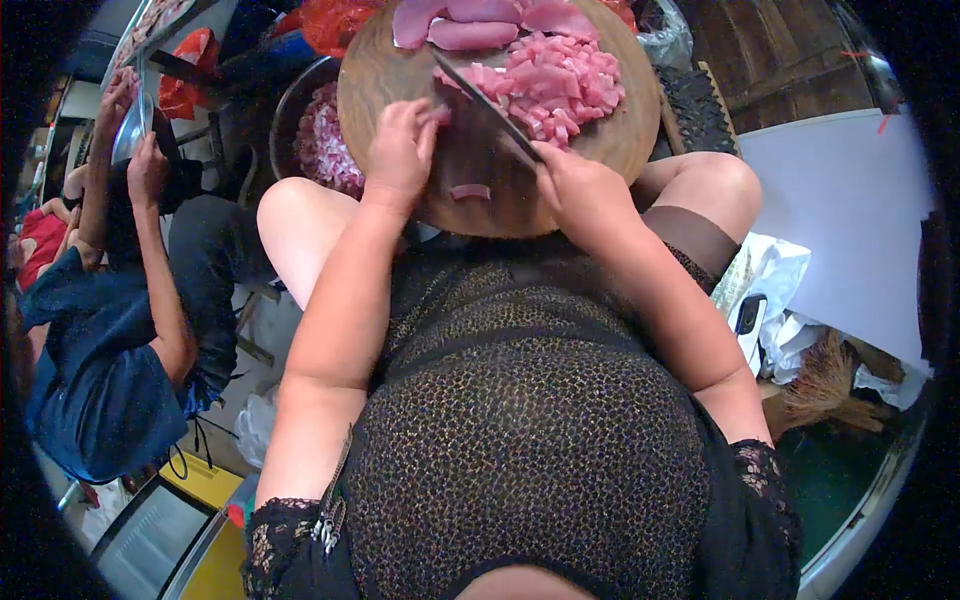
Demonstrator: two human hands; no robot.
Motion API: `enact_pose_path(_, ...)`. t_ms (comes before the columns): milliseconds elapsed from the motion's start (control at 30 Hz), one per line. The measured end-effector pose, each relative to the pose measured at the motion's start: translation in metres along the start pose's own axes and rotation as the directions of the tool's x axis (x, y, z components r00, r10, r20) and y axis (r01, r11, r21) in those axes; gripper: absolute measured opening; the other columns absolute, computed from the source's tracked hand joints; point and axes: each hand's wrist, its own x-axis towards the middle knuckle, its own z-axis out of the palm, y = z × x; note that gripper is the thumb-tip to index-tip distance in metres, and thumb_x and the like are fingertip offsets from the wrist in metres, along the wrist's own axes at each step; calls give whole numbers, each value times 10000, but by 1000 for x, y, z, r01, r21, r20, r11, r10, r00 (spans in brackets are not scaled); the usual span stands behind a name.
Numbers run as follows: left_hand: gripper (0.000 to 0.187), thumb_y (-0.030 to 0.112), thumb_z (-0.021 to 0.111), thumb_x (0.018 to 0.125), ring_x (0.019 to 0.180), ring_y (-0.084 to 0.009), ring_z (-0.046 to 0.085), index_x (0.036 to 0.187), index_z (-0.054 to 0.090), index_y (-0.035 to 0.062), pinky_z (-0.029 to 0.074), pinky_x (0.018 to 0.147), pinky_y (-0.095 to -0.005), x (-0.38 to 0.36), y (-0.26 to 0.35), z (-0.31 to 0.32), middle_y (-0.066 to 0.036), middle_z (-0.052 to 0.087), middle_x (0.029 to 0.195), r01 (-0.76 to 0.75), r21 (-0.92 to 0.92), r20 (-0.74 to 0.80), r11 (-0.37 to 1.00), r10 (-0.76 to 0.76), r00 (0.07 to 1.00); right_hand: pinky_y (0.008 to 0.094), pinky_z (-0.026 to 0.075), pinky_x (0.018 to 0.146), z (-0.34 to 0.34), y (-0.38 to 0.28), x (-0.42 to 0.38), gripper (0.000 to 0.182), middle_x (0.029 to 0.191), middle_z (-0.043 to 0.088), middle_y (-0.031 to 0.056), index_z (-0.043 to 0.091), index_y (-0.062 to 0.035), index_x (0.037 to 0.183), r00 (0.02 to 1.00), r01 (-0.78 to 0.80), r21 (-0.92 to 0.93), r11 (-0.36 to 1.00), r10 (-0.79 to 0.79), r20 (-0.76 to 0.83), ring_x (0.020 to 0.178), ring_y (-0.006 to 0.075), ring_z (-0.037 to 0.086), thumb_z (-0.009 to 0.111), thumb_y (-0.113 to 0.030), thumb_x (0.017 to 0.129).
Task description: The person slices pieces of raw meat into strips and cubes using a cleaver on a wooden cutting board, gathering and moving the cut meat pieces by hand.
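Note:
My right hand (590, 195) grips the handle of a knife (487, 107), whose dark blade slants up and left over a round wooden chopping board (635, 135). My left hand (400, 150) is closed left of the blade, with a small piece of pink meat (440, 115) at its fingertips. Cut meat strips (565, 85) lie heaped to the right of the blade. Larger meat slices (475, 35) rest along the board's far side. A single meat strip (470, 191) sits near the board's front edge.
A metal bowl (280, 140) of cut meat stands left of the board, between my leg and a co-worker (110, 350) holding a blade. Red plastic bags (335, 25) lie beyond. At right are a pale panel (840, 220), a phone (750, 314) and a straw broom (830, 385).

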Motion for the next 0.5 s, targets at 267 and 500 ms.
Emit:
enact_pose_path(267,243,257,714,769,948,-323,591,910,663,66,488,830,-426,-33,21,-9,-132,613,920,-351,23,373,936,318,872,512,502,749,-38,2,-38,315,898,658,238,588,-107,1220,983,-131,204,970,99,156,841,423,637,483,-233,951)
enact_pose_path(500,350,375,719,837,845,-335,657,950,655,50,520,747,-425,-30,15,5,-157,675,923,55,115,200,992,-77,977,485,511,741,-33,-8,-41,298,918,653,242,596,-85,1206,991,-79,334,939,40,124,846,413,640,504,-200,946)
